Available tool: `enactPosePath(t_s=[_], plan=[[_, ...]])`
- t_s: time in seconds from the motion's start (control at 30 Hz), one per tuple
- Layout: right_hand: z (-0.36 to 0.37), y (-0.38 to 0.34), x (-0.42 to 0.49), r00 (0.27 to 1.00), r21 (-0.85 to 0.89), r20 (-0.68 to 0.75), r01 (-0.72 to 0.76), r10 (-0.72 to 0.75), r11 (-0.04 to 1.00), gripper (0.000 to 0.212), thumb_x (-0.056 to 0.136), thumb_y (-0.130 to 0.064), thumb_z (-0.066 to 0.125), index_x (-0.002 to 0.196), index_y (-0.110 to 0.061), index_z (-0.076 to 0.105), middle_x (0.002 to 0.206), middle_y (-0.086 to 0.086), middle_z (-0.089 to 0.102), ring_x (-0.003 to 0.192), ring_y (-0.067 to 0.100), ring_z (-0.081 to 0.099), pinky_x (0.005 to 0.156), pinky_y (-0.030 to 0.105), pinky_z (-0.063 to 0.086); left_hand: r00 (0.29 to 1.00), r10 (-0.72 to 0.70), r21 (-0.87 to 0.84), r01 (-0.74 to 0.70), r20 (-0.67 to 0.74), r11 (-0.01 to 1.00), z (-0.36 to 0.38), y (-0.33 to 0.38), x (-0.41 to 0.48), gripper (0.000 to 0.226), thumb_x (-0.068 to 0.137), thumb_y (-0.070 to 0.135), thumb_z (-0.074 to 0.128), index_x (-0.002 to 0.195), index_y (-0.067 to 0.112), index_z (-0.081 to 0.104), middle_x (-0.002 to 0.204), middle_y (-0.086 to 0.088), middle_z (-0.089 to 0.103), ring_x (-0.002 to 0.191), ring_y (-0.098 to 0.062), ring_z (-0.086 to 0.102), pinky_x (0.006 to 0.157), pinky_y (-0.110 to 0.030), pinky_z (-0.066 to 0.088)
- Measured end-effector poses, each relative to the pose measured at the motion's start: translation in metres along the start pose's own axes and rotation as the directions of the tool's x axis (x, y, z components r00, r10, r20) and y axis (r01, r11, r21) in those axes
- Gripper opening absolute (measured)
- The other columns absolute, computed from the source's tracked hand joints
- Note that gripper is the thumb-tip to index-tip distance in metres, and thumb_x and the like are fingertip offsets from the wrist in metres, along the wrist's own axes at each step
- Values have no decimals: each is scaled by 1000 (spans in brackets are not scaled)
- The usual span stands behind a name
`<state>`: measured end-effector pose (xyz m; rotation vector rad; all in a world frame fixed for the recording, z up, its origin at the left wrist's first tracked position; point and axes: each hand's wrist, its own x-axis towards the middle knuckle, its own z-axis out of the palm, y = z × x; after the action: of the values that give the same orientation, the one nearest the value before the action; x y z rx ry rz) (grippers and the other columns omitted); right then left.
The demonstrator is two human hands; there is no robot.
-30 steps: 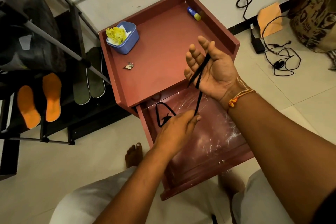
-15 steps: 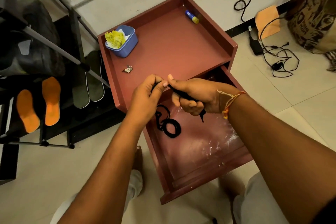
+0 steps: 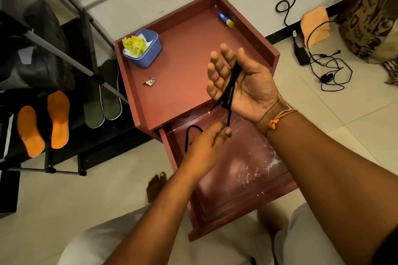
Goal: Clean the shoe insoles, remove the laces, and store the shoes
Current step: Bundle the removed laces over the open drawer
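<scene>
Half a second ago both hands were bunched together over the open drawer (image 3: 247, 168). Now the right hand (image 3: 247, 86) lies spread, palm up, above the drawer's back edge, with strands of the black lace (image 3: 231, 90) draped across it. The left hand (image 3: 206, 146) pinches the lace lower, over the drawer (one loop trails inside). Probably another winding turn, bundling the removed lace for storage.
</scene>
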<state>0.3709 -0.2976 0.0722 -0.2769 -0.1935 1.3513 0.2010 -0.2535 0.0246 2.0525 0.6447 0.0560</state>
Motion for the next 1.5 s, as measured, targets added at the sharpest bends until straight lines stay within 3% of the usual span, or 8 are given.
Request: enactPosePath(t_s=[0.2,0.37,0.47,0.7,0.87,1.0,1.27,1.5], plan=[[-4,2,3,952,-425,-269,17,-144,905,44,104,-48,32,113,-20,64,115,3,69,104,17,65,88,34,49,995,96,19,-96,-16,995,-15,12,-13,26,102,40,51,91,18,60,62,10,47,57,-3,41,56,-26,36],[-9,12,1,937,-910,-331,-286,-110,301,53,104,-49,31,106,-9,66,95,10,74,85,23,70,91,46,55,988,91,-59,-99,-129,993,-50,24,-11,19,100,38,55,86,26,60,68,11,54,64,-3,48,61,-25,44],[0,19,-2,912,-893,-395,-410,112,186,72,100,-62,24,91,-7,69,67,6,67,54,17,57,56,32,47,972,106,-112,-131,-210,985,-67,23,2,19,100,37,58,87,24,61,78,12,65,76,-10,59,75,-37,51],[9,8,-4,830,-551,-139,-518,541,654,73,89,-69,31,64,-8,63,38,-1,46,25,1,31,40,14,12,963,14,-347,-111,-270,931,-54,10,19,36,98,48,53,90,13,54,87,-28,58,81,-42,57,84,-61,50],[4,2,-5,927,-156,119,-338,357,928,59,102,-51,32,82,-7,67,59,-1,66,41,3,54,43,14,28,971,-54,-299,-18,-231,954,-22,3,17,23,108,20,42,90,20,57,68,12,53,62,-6,43,60,-28,38],[2,1,-2,996,-3,57,-72,72,997,53,104,-49,32,107,-12,70,99,1,74,85,12,68,74,25,47,997,-24,-64,19,-67,998,-8,3,8,17,105,29,48,94,34,61,62,23,56,58,4,48,60,-23,40],[-1,5,4,916,-362,-326,107,-234,926,55,104,-51,30,122,-11,64,121,6,70,107,18,66,85,31,49,990,141,180,-136,-15,974,-16,15,-12,36,101,46,47,96,14,63,64,9,51,61,-13,52,61,-38,46],[2,19,0,932,-913,-295,-208,-213,352,57,103,-52,28,100,-13,70,77,4,73,68,16,69,67,26,55,972,178,6,-179,-151,984,-48,35,-7,17,100,36,56,88,26,63,76,15,64,74,1,58,68,-23,47]])
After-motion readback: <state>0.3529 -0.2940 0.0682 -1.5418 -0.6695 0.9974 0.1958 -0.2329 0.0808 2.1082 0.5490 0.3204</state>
